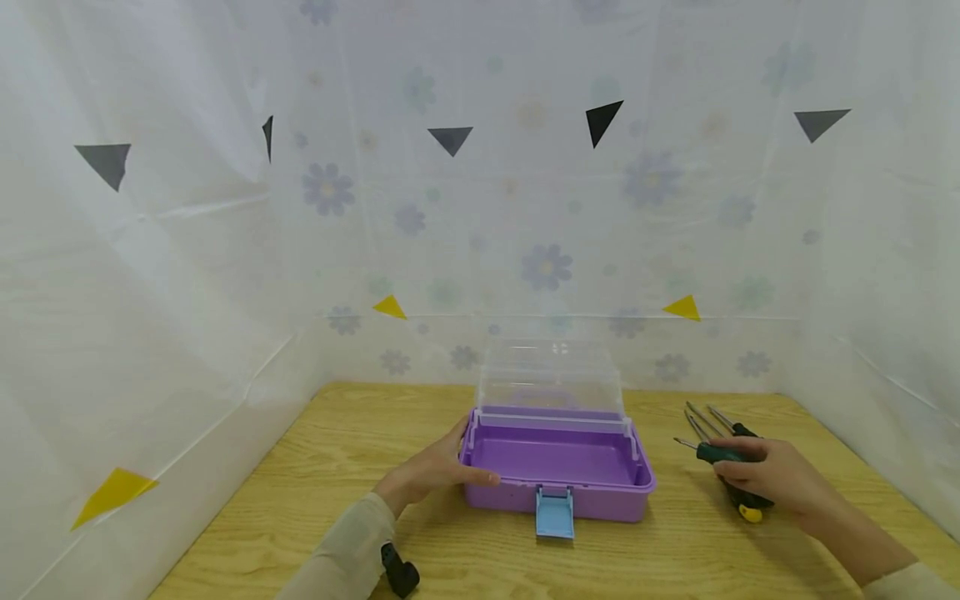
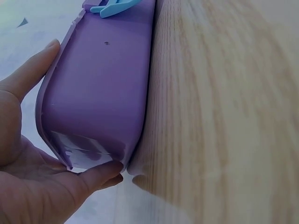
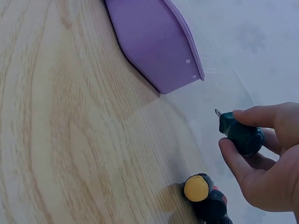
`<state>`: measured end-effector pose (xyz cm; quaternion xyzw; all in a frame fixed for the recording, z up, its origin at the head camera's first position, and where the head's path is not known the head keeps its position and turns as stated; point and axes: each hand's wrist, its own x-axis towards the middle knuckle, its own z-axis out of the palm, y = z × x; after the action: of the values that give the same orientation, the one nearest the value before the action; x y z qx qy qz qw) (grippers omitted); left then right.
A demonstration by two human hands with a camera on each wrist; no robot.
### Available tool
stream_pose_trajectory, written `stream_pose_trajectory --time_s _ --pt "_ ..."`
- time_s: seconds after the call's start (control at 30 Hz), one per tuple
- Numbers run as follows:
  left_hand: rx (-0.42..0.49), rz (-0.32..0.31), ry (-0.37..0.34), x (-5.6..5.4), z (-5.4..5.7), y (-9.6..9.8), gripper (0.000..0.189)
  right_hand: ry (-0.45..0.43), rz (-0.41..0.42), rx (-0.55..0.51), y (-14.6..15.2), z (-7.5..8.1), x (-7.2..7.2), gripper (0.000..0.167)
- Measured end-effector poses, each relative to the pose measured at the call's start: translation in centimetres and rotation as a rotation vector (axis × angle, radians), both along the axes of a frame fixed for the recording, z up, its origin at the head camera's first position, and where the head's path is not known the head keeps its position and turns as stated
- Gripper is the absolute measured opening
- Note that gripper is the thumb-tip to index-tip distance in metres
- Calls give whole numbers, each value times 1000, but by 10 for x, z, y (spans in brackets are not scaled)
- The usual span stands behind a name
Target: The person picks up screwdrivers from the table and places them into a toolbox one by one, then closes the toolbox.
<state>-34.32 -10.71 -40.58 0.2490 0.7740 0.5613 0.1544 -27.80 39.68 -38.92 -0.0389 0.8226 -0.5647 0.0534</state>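
A purple toolbox [image 1: 557, 497] with its clear lid [image 1: 551, 375] raised stands mid-table; its inside looks bare. Its light blue latch [image 1: 555, 515] hangs down in front. My left hand [image 1: 438, 468] rests on the box's left end, thumb along the front rim and fingers against the end wall [image 2: 88, 149]. Right of the box, my right hand [image 1: 780, 479] pinches a short screwdriver by its dark green handle [image 3: 243, 134], the tip pointing toward the box. In the right wrist view the screwdriver is above the table, apart from the other tools.
Several more screwdrivers lie on the wooden table [image 1: 300, 517] beneath and behind my right hand; one handle has a yellow end [image 1: 750, 513]. A white flowered curtain [image 1: 480, 208] with dark and yellow triangles encloses the back and sides.
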Motion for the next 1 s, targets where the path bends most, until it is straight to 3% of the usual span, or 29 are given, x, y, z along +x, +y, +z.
stream_pose_trajectory --time_s 0.33,0.8,1.0 --pt "1 -11 10 1 1 0 123 -72 110 -240 8 0 -4 43" --pt "-3 -12 6 1 0 0 123 -71 138 -288 -2 6 -7 42" --pt "1 -5 -2 1 -1 -1 124 -49 193 -322 -12 10 -11 44"
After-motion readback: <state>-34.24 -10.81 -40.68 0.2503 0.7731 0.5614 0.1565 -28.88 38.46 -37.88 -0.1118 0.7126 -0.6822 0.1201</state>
